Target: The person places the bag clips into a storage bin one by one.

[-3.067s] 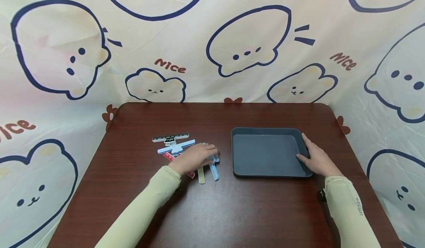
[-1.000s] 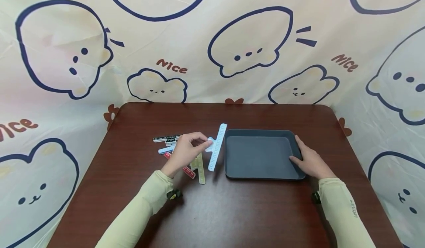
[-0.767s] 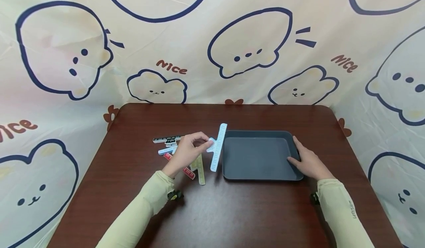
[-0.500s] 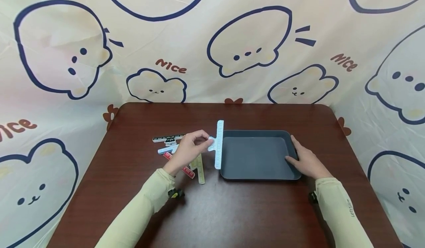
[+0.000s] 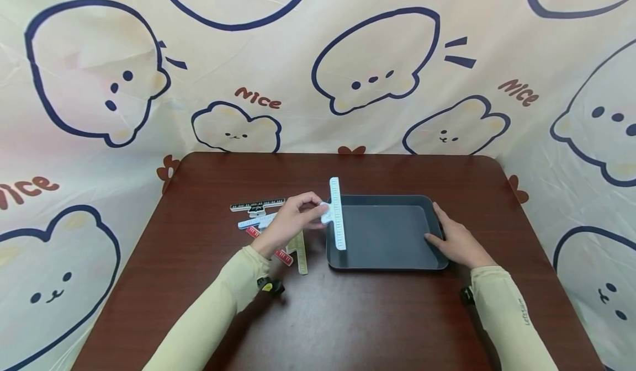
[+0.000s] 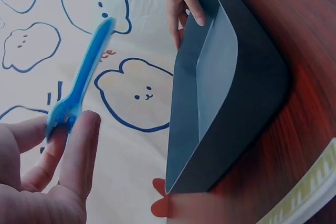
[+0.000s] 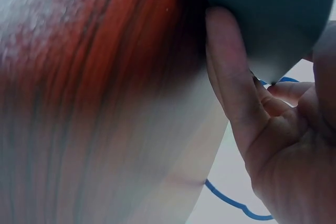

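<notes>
Head view: light-blue ruler clip [image 5: 337, 213] pinched by its short stem between thumb and fingertips of the left hand [image 5: 293, 219], above the left edge of the dark grey tray [image 5: 387, 236]. Long axis of the ruler bar nearly fore-and-aft with respect to the bench [image 5: 358, 321], far end leaning slightly left, near end slightly right; graduated face toward the camera; stem pointing left, roughly square to the bar. Left wrist view: same clip nearly edge-on, slanting up and to the right from the fingertips, apart from the tray wall.

Left forearm in its pale sleeve [image 5: 213, 305] reaching obliquely forward and to the right, wrist above the bench. Right hand [image 5: 459, 241] gripping the tray's right wall, thumb over the rim on the inner side, fingers along the outside; right forearm angled forward and to the left.

Left of the tray, on the bench, in a loose cluster: black-and-white clip [image 5: 257, 206], second blue clip [image 5: 252, 222], red clip [image 5: 284, 257] lying diagonally, and yellow-green clip [image 5: 302, 254], long axis nearly fore-and-aft; cluster partly hidden behind the left hand.
</notes>
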{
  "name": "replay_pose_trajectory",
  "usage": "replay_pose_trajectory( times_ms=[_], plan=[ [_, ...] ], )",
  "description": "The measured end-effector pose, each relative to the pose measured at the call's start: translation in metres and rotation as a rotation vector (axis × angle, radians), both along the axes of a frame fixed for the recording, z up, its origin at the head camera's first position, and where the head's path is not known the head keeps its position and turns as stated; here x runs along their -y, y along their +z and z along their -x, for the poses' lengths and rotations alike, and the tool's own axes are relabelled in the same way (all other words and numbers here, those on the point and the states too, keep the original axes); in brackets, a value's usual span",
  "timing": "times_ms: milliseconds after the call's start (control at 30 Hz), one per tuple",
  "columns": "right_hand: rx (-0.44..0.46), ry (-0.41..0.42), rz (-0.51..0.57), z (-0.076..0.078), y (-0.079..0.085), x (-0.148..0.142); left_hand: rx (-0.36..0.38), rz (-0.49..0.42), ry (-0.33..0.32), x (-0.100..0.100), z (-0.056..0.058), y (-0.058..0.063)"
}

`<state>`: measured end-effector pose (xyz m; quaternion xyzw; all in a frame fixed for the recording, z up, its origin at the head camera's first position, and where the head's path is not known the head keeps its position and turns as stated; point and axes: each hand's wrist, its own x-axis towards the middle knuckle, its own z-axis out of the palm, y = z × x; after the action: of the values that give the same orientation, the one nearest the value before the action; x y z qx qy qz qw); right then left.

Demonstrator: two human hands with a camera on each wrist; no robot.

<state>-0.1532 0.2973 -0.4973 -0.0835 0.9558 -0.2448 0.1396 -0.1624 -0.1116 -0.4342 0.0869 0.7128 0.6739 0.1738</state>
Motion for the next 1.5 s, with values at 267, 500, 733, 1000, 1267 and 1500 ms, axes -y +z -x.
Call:
replay_pose_trajectory(
  times_ms=[267,500,733,1000,1267,1500],
  plan=[
    [0.004,-0.005,0.001,0.000,0.000,0.002,0.062,-0.050,-0.006,-0.007,0.004,-0.001],
    [0.004,-0.001,0.005,0.000,0.000,0.005,0.123,-0.053,-0.047,-0.015,0.007,-0.002],
    [0.004,0.007,0.022,0.000,0.001,0.008,0.118,0.025,-0.041,-0.026,0.009,0.000],
    [-0.003,0.015,0.025,-0.001,0.001,0.009,0.135,-0.037,-0.044,-0.037,0.015,0.000],
    [0.013,0.006,0.032,-0.001,0.001,0.011,0.113,-0.026,-0.134,-0.050,0.023,0.000],
    [0.025,0.002,0.039,0.000,0.000,0.009,0.094,0.061,-0.186,-0.066,0.028,-0.001]
  ],
)
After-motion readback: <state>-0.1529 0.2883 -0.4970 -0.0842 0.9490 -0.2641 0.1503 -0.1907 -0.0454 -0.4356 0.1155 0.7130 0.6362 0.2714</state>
